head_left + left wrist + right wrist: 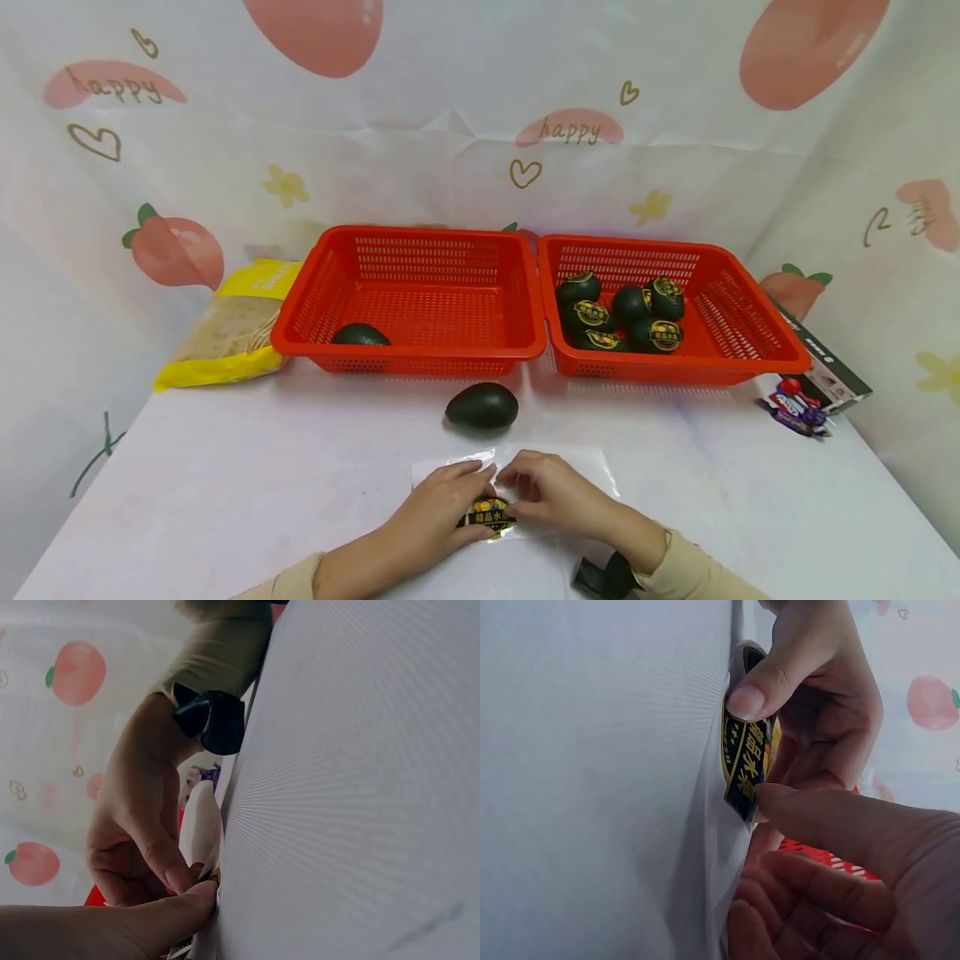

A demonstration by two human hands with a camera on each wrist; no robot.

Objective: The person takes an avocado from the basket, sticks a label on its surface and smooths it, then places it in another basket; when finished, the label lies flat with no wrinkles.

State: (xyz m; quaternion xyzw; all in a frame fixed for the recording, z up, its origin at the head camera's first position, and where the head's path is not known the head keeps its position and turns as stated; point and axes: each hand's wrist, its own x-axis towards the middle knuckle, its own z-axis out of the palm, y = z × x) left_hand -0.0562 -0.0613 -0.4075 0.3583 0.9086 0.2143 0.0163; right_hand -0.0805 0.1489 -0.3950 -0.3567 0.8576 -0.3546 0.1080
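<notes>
- Both of your hands meet over the sticker sheet [517,492], which lies flat on the counter [225,500] just on your side of the bare avocado [482,406].
- Your left hand [442,517] has its fingertips curled onto the black-and-gold sticker [487,515]; the right-wrist view shows its thumb [769,682] pressing the upper rim of that sticker [744,761].
- Your right hand [551,492] pinches at the sticker's edge, a finger [832,825] lying against its lower end.
- My reading is that you are at the peeling step: the label looks partly lifted from its backing, not yet free.
- One unlabelled avocado waits on the counter, just in front of the left basket [412,292] and the nearest fruit to your hands.
- Next, I would judge, you need a slow pull along the label so it does not crease or fold on itself, with the other hand pinning the clear sheet down.
- After that the label wants carrying a short way forward to the bare avocado and smoothing onto its curved skin.
- Another dark avocado [360,335] sits in the left basket's near left corner; several labelled avocados [622,312] lie in the right basket [675,308] beside it.
</notes>
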